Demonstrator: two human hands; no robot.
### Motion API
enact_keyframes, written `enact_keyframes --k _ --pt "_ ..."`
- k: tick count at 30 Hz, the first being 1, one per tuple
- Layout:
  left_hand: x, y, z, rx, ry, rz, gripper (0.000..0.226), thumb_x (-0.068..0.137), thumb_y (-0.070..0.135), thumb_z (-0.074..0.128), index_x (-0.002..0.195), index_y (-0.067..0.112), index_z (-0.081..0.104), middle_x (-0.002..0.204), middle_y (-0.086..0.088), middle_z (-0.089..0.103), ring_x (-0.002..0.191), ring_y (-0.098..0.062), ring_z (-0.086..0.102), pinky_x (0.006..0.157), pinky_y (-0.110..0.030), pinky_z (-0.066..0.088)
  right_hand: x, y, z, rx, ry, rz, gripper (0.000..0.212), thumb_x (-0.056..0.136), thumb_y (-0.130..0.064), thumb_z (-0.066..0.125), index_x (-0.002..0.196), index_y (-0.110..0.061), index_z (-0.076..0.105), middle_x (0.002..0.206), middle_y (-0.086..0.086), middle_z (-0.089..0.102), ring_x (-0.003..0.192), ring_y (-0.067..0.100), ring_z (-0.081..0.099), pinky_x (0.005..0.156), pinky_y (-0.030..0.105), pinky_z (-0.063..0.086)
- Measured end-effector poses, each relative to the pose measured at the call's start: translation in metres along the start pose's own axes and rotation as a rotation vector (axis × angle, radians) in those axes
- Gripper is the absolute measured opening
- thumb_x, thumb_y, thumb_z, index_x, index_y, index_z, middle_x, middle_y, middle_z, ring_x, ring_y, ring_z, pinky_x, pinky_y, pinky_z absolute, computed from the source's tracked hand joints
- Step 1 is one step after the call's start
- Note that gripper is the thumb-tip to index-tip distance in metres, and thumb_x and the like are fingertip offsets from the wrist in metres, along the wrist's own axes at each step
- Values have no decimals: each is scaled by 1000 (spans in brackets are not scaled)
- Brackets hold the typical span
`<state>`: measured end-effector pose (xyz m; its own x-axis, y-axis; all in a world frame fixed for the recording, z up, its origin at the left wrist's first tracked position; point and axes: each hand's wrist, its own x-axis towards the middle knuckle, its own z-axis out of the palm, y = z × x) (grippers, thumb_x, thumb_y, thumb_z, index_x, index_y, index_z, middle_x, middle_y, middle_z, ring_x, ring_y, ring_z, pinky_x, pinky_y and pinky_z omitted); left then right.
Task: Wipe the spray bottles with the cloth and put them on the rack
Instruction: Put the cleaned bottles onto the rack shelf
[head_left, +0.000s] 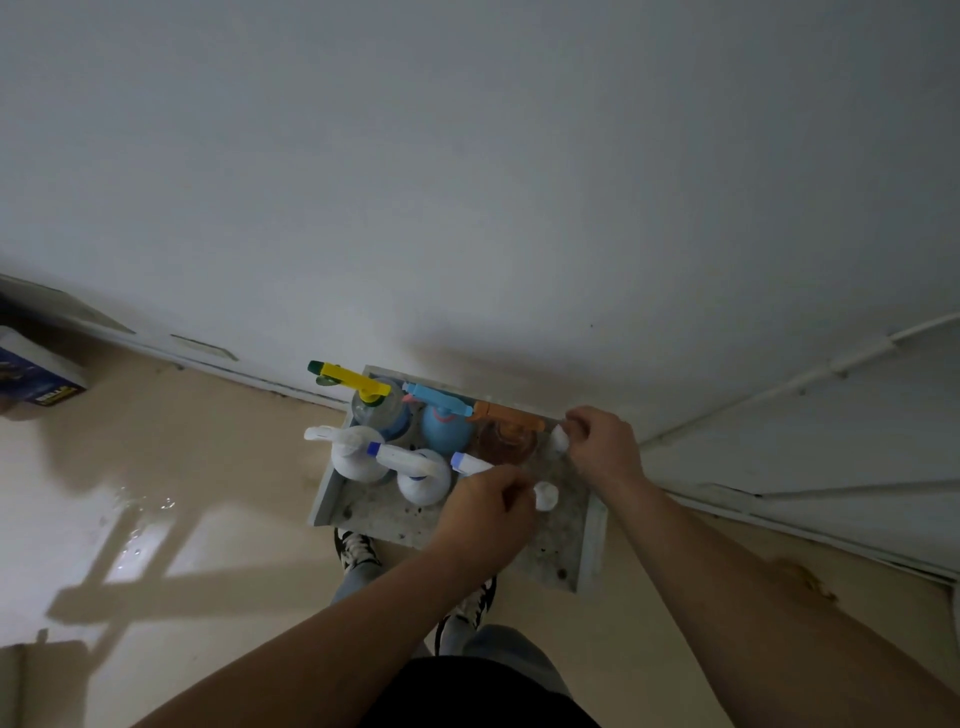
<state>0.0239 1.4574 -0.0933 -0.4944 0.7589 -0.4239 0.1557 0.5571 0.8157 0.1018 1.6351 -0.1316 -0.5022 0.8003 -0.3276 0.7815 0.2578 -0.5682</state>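
Standing in the shallow, speckled rack (374, 512) just beyond my fingers are five plastic spray bottles (439, 434). My left hand (485, 506) curls its fingers round a sixth, a white bottle (470, 462). My right hand (602, 441) pinches a small white wad (560, 437), seemingly the cloth.

Home utility corner: bare white wall (467, 182), glossy beige floor (208, 441), speckled grey rack (561, 545) of coloured plastic spray bottles (447, 431).

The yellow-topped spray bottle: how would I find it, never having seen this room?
Find the grey rack against the white wall. The yellow-topped spray bottle stands in its far left corner. It alone has a yellow sprayer with a green nozzle.
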Motion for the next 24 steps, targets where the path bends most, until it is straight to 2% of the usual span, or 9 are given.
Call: enact_keyframes --k 2,4,8,12,16,20,24 --pt "2 -1 0 -72 26 -32 23 94 25 56 83 43 65 79 6 73 75 -14 72 76 -44 61 -5 1 -5 64 81 5 18 99 -13 60 106 -9 76 106 16 76 100 35 68 80 35 48" --pt "4 -1 -1 -123 44 -40 18 91 29 55 87 42 67 79 7 74 75 -15 73 75 -48 62 -9 2 -16 121 122 5 19 102 -10 56 107 -9 74 106 14 74 96 30 66 75 31 42" --pt "8 1 -2 -147 75 -48 22 95 20 57 89 38 68 80 3 76 73 -18 74 73 -49 63 -13 -4 -48 209 201 33 23 105 -14 53 116 -8 72 111 8 71 97 17 59 81 24 40" --pt "14 8 -2 -171 55 -41 19 97 23 62 115 28 66 88 3 76 74 -17 75 70 -45 64 -15 -9 -63 241 208 9 19 103 -19 58 108 -10 74 100 3 70 93 20 65 80 27 45" --pt "16 23 -1 -207 -18 8 36 91 26 74 124 36 62 88 2 76 68 -13 75 66 -40 65 -17 -18 -69 245 221 -39 31 105 -29 57 89 -7 72 82 8 73 78 27 70 72 38 56" --pt "23 22 1 -137 59 7 39 88 29 77 124 37 63 92 9 75 71 -10 73 67 -39 65 -19 -27 -75 220 198 -70 40 106 -29 53 82 -2 69 77 16 71 75 31 69 71 45 57" --pt "25 22 0 -37 70 -4 35 88 32 77 120 33 65 93 9 73 63 -7 68 56 -26 60 -23 -31 -81 256 132 -72 34 106 -30 54 84 -10 69 78 6 71 76 27 70 71 39 56"
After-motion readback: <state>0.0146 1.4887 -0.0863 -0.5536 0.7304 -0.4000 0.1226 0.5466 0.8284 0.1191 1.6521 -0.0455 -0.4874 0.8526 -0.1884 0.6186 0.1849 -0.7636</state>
